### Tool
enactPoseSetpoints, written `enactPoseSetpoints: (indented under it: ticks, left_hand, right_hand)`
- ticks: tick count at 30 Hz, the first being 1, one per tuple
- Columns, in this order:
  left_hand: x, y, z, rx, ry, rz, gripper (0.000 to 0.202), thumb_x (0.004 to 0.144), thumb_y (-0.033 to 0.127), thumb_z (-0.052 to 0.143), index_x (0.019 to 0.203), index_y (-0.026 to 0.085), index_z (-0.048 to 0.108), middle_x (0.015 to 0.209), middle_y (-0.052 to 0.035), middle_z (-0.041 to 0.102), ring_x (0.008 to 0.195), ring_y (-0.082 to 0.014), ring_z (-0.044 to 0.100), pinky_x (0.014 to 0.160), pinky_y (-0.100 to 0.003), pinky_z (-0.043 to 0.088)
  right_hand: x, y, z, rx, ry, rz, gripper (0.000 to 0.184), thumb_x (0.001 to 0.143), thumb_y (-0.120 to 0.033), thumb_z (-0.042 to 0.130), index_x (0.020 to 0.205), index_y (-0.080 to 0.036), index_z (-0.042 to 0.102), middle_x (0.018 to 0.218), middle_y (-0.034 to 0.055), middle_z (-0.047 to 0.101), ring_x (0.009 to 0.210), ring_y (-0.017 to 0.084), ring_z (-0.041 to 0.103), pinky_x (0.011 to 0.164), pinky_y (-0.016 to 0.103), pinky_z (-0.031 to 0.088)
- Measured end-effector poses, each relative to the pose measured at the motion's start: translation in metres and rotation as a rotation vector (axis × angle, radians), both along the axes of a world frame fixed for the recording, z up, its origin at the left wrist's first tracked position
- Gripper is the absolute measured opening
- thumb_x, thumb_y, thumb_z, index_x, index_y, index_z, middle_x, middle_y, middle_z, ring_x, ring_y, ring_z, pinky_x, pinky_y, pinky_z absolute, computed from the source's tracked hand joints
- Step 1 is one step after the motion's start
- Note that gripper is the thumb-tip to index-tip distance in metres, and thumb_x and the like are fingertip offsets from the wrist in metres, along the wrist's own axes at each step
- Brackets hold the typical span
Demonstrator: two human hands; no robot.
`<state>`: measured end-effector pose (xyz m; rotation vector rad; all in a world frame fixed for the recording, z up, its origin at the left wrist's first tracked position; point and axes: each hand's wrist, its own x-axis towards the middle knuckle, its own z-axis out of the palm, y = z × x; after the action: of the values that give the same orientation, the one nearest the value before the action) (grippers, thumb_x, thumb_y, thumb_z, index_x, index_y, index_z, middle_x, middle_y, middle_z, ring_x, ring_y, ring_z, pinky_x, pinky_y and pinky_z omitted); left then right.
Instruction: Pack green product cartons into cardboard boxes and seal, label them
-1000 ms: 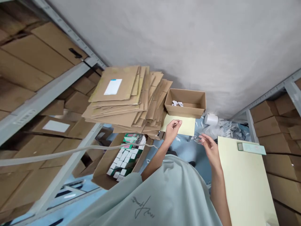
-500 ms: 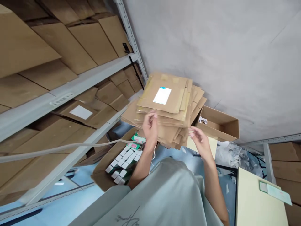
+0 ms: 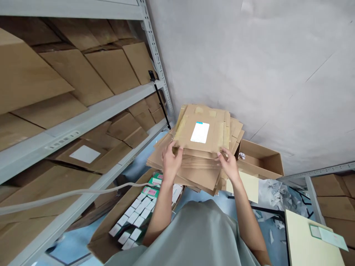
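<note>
A tall stack of flattened cardboard boxes (image 3: 198, 175) stands in front of me, its layers lying at uneven angles. On top is a flattened cardboard box (image 3: 181, 127) with a white label (image 3: 200, 133) and strips of clear tape. My left hand (image 3: 171, 160) pinches its near left corner, thumb and fingers curled at the edge. At the near right corner, my right hand (image 3: 229, 164) grips the same edge between thumb and fingers. How many layers the fingers hold cannot be made out.
An open carton (image 3: 97, 238) of small white-ended boxes stands at lower left, below a pale cable (image 3: 91, 191). Shelves (image 3: 105, 105) of cartons line the left. Right of the stack are an open cardboard box (image 3: 262, 159), crumpled wrapping (image 3: 283, 195) and a pale table (image 3: 310, 240).
My hands have moved from near the front of the stack onto the top flattened cardboard box's near corners. The camera view has tilted up, so the stack sits lower in the picture.
</note>
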<state>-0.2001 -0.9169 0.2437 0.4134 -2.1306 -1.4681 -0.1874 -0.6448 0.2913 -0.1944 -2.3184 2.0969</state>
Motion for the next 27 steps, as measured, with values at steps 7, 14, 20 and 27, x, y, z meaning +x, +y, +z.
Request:
enactPoseSetpoints:
  ticks: [7,14,20,27]
  left_hand:
    - [0.030,0.019,0.031,-0.034,0.164,0.010,0.033,0.099,0.044,0.070,0.124,0.025,0.081,0.136,-0.0116,0.074,0.129,-0.0268,0.073,0.120,-0.044,0.057]
    - [0.044,0.049,0.051,0.059,0.251,0.013,0.026,0.097,0.035,0.072,0.117,0.022,0.082,0.124,-0.0089,0.076,0.115,-0.0214,0.077,0.106,-0.035,0.063]
    - [0.069,0.104,0.098,0.049,0.388,-0.077,0.021,0.102,0.038,0.076,0.114,0.021,0.078,0.127,-0.0098,0.077,0.119,-0.0213,0.077,0.099,-0.033,0.065]
    - [0.095,0.194,0.119,0.081,0.453,-0.365,0.016,0.105,0.037,0.075,0.111,0.023,0.075,0.128,-0.0096,0.076,0.121,-0.0214,0.076,0.100,-0.036,0.065]
  right_hand:
    - [0.022,0.000,0.006,-0.015,0.095,-0.122,0.052,0.088,-0.072,0.081,0.106,-0.023,0.081,0.098,0.0095,0.084,0.079,0.027,0.081,0.068,0.039,0.067]
    - [0.071,0.029,-0.002,-0.090,0.139,-0.251,0.045,0.086,-0.066,0.087,0.107,-0.027,0.074,0.099,0.0050,0.080,0.079,0.022,0.076,0.065,0.035,0.067]
    - [0.115,0.068,-0.005,-0.101,0.138,-0.359,0.042,0.091,-0.064,0.083,0.112,-0.028,0.076,0.104,0.0046,0.078,0.075,0.019,0.069,0.066,0.038,0.070]
    - [0.184,0.139,-0.013,-0.167,0.147,-0.603,0.052,0.089,-0.060,0.088,0.128,-0.030,0.074,0.116,0.0066,0.077,0.082,0.019,0.071,0.068,0.034,0.068]
